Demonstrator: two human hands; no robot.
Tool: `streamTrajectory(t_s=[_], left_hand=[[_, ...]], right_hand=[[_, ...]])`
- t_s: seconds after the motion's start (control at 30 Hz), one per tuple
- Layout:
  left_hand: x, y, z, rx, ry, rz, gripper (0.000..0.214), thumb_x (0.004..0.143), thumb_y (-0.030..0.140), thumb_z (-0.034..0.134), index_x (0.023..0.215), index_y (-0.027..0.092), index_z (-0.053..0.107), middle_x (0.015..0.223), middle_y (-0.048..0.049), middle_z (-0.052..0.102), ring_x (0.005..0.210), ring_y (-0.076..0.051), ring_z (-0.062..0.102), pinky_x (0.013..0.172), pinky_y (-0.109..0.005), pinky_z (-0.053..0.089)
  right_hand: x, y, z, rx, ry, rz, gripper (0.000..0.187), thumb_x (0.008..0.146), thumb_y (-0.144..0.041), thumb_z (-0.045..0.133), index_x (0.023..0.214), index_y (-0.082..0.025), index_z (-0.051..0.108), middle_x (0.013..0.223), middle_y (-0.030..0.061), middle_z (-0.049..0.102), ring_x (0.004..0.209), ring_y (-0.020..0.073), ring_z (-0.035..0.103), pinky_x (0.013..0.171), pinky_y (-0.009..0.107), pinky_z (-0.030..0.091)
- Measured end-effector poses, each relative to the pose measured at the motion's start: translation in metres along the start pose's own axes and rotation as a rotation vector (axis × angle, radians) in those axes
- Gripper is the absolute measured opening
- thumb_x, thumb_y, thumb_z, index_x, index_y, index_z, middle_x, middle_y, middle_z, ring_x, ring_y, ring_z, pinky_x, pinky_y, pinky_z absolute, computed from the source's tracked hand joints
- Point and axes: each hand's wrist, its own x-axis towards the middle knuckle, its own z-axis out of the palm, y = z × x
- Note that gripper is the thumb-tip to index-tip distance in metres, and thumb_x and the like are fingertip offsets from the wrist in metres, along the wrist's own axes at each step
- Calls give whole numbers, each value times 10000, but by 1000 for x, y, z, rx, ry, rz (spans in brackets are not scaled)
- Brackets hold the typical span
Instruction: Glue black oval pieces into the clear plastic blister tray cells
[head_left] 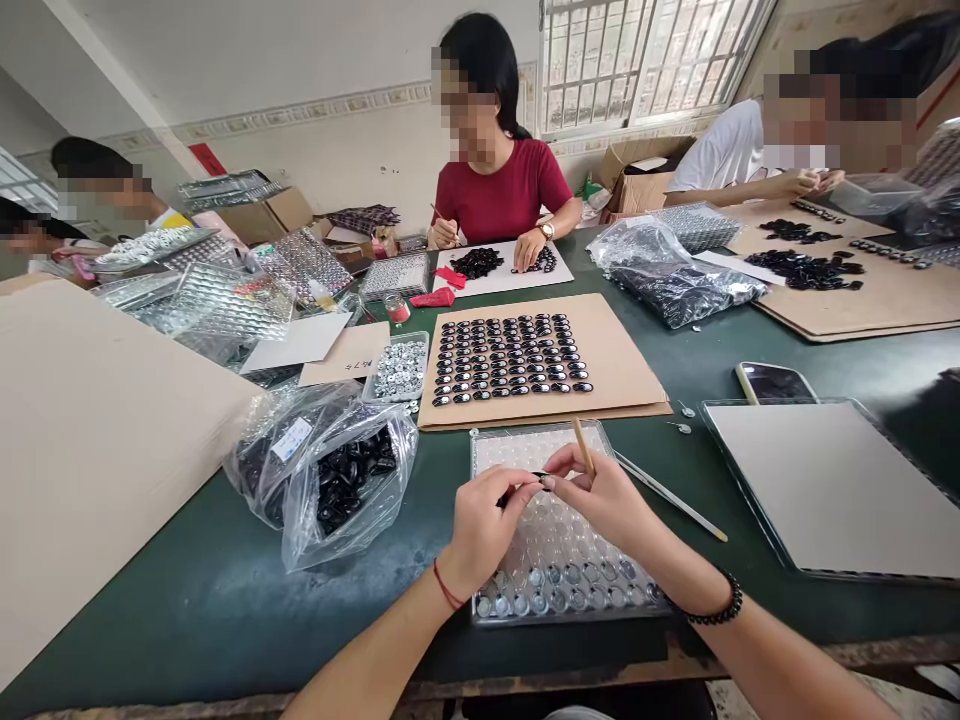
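Note:
My left hand (480,525) and my right hand (611,505) meet fingertip to fingertip over a clear plastic tray (487,450). Pinched between them is a small black piece (541,476), mostly hidden by the fingers. A thin wooden-looking stick (583,446) also stands up from my right hand, held between its fingers. The tray has rows of round pockets. Shiny round pieces (555,600) fill the rows nearest me. Beyond the tray, rows of black oval pieces with pale centres (506,360) lie on a cardboard sheet (619,355).
A bag of black pieces (352,480) and a tub of small silvery parts (401,368) are on the left. Tweezers (675,495), a phone (776,383) and a covered tray (832,480) lie right. Co-workers sit around the table, one opposite in a red shirt (504,190).

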Motion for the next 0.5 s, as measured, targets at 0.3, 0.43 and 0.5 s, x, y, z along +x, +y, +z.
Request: streamTrajectory(t_s=[0.3,0.43,0.5], left_hand=[[24,-6,-24,-1114,115,-851,103,770,220,562,740,142,500,596,33,447,421,-22,372,329,-111,252],[28,-2,-34,-1258,102,-963,195,740,3,503,881,138,504,803,-33,523,589,-43,518,352,-86,300],[26,-1,-32,-1205,-12,-970,267,720,-30,503,918,149,501,862,-36,538,526,-21,494,341,-93,291]], right_hand=[[31,-5,-49,-198,172,-54,250,764,-355,528,899,-161,607,830,44,623,664,139,541,579,251,406],[70,11,-93,-619,445,-46,203,771,-296,502,878,-183,631,851,27,638,757,162,562,649,258,405],[83,23,-106,-724,491,-13,202,775,-258,484,880,-170,632,838,40,639,768,176,564,653,264,399]])
